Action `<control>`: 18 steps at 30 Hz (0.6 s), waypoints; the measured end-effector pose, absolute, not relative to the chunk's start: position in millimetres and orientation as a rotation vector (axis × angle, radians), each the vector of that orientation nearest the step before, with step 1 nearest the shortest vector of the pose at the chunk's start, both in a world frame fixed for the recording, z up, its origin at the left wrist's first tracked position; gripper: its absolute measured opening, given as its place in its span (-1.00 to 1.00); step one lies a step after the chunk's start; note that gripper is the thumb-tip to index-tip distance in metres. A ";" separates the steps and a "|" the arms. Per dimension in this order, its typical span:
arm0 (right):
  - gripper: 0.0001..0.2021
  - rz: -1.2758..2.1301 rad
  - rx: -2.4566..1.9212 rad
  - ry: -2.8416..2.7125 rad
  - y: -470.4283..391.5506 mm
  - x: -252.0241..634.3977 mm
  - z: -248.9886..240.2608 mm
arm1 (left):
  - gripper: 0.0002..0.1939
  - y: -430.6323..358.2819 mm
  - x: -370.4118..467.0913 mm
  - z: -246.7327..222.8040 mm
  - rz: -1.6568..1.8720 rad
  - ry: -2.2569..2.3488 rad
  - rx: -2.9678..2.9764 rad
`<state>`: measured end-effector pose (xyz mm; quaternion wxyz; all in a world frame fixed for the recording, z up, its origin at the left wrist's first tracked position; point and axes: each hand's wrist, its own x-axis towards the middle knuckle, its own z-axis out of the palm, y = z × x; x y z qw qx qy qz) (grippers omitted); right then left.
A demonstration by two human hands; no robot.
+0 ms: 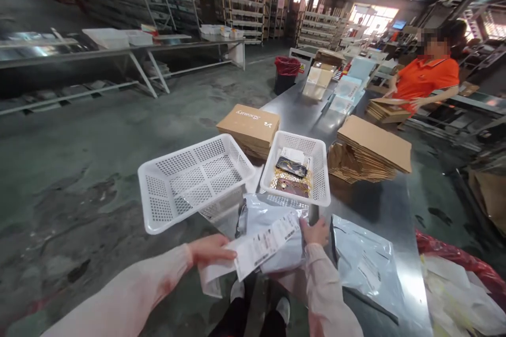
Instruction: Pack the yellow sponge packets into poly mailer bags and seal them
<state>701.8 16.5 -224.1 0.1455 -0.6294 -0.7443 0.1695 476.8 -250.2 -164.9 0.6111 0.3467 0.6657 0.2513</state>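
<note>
- The left hand [211,250] is clamped on a strip of printed labels [263,245], thumb on top; part of the strip hangs below this hand.
- The strip slants up to the right over a pale plastic mailing bag [272,210], which lies at the near end of the metal table [320,116].
- The right hand [317,233] is at the right edge of that bag, its thumb by the far end of the strip; whether its fingers are closed on either one, I cannot tell.
- Just beyond the bag is a white basket [324,184] holding dark, patterned items [291,166] with yellowish netting and a white paper or card.
- Left of it, a larger white basket [193,168] sits tilted, with nothing seen inside.
- A stack of flat brown boxes [249,124] with white print is behind the two baskets, on the left.
- Another stack of flat brown cardboard [371,145] is right of the basket with the patterned items.
- A second plastic bag [367,263] with a label lies on the right of the table.
- Farther along the table are pale blue packages [348,89]; on the far right, a person in an orange shirt [429,79] has their hands at more flat cardboard [389,110].
- A bin with a red liner [286,71] stands on the floor beyond the table's left side.
</note>
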 end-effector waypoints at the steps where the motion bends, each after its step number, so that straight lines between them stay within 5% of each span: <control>1: -0.23 0.436 -1.770 -2.227 6.6 695.9 -223.5 | -0.32 -261.5 479.1 -165.8 0.604 1.538 0.749; 5: -0.44 0.399 -1.259 -2.884 -33.3 668.0 -229.1 | -0.25 -292.0 493.9 -170.9 0.664 1.557 0.650; 10: -0.41 0.394 -1.680 -2.960 -34.4 670.0 -244.7 | -0.23 -323.8 512.9 -182.2 0.680 1.512 0.577; 18: -0.47 0.077 -1.746 -2.800 24.1 728.9 -222.0 | -0.17 -350.0 531.1 -196.9 0.908 1.414 0.401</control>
